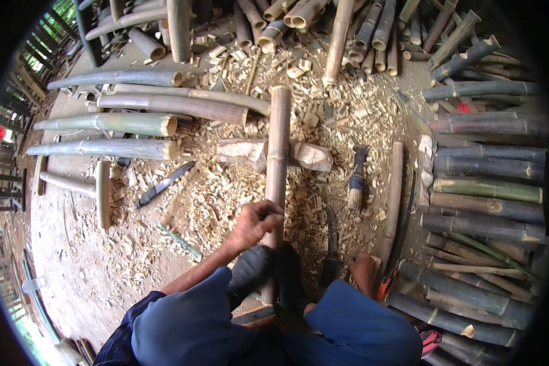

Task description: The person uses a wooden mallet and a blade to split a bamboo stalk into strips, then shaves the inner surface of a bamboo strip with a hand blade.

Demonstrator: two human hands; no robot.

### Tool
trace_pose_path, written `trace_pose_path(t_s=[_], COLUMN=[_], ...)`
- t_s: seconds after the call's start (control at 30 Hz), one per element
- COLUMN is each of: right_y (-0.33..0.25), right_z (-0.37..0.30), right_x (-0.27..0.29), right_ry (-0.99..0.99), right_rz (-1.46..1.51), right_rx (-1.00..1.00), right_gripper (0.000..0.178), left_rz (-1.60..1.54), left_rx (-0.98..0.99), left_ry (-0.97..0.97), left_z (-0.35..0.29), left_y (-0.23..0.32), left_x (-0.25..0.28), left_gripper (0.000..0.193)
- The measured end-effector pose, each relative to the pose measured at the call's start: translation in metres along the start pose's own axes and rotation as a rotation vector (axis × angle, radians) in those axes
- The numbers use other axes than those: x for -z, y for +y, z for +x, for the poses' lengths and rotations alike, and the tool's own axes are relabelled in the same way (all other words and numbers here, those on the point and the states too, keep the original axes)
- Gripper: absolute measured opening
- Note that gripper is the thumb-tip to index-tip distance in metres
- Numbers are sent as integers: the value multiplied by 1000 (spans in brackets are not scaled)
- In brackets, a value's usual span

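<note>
A brown bamboo pole (278, 134) runs away from me between my feet and lies across a short log (311, 156) with chipped bark. My left hand (256, 224) is on the pole's left side just ahead of my dark shoes, its fingers curled against it. Low on the right, my right hand (364, 271) reaches down near the floor. It is beside the near end of another bamboo length (391, 195) and an orange-handled tool (387, 284). Its fingers are mostly hidden. A curved dark blade (332, 229) lies just left of that hand.
Wood chips (226, 198) cover the floor. A knife with a wrapped handle (163, 185) lies left, and a brush-like tool (356, 177) lies right of the log. Cut bamboo lengths (104, 149) lie at the left; a bamboo stack (488, 207) fills the right side.
</note>
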State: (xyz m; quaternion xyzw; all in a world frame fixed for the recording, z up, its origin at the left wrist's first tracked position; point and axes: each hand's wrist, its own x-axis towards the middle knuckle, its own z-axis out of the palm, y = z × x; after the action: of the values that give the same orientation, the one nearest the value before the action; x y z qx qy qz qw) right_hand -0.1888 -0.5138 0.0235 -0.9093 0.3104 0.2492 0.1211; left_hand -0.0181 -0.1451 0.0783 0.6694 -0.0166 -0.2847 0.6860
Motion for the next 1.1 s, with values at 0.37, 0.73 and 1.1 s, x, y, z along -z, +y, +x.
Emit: trace_pose_path(t_s=[0.37,0.73,1.1], right_y=[-87,-179,76], right_z=[-35,-66,-67], right_x=[158,121,-14], right_ry=[275,496,18], right_rz=[506,563,-6], right_rx=[420,701,-340], right_gripper=[24,45,69], left_rz=[-244,-810,-630], left_rx=[230,42,-192], left_ry=[-630,20,134], left_z=[-8,103,140], left_y=[14,137,156], left_x=[-26,9,69], left_gripper=[40,26,28])
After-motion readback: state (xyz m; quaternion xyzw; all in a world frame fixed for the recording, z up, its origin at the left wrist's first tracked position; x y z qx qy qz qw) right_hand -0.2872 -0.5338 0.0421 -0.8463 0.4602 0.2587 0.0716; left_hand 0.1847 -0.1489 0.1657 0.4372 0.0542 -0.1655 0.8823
